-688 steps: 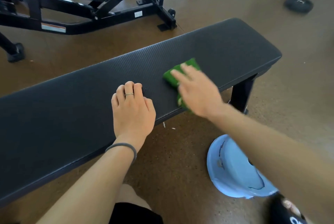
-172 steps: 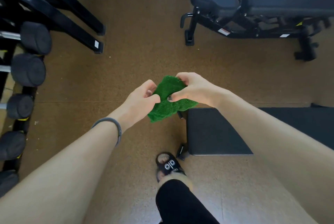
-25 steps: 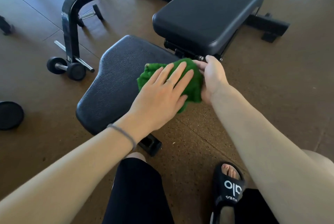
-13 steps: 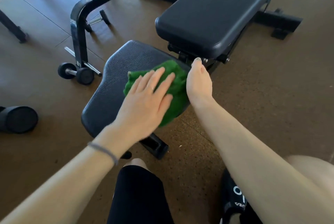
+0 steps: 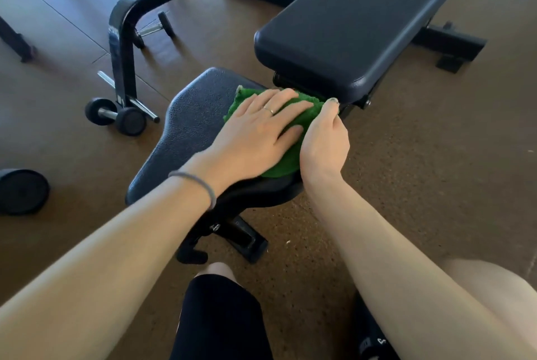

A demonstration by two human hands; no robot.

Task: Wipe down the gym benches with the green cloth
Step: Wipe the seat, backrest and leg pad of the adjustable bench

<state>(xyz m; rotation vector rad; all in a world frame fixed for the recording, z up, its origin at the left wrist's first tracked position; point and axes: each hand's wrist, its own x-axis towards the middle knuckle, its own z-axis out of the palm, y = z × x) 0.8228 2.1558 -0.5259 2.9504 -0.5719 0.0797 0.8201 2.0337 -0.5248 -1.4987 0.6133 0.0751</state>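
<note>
Since half a second ago my left hand [image 5: 255, 138] has slid the green cloth [image 5: 286, 162] forward along the seat pad [image 5: 186, 124], so its leading edge now sits tucked against the gap under the long back pad [image 5: 357, 25].

Left of my left hand lies textured black seat vinyl that the cloth does not cover. That hand lies flat on top of the cloth, fingers straight and slightly spread, pressing down rather than gripping. The cloth shows ahead of my fingertips, at the far left corner, and in a strip between my two hands — bright green, nubby like terry. I judge it light, soft and limp: it will bunch under a push, so a broad flat palm on top suits it best, with an edge pinched to keep it from folding over.

Right of the cloth, my right hand [image 5: 324, 141] sits at its edge, fingers curled; it seems to pinch the cloth's border, though the fingertips are hidden and I cannot be sure — the thumb points toward the back pad's corner.
</note>
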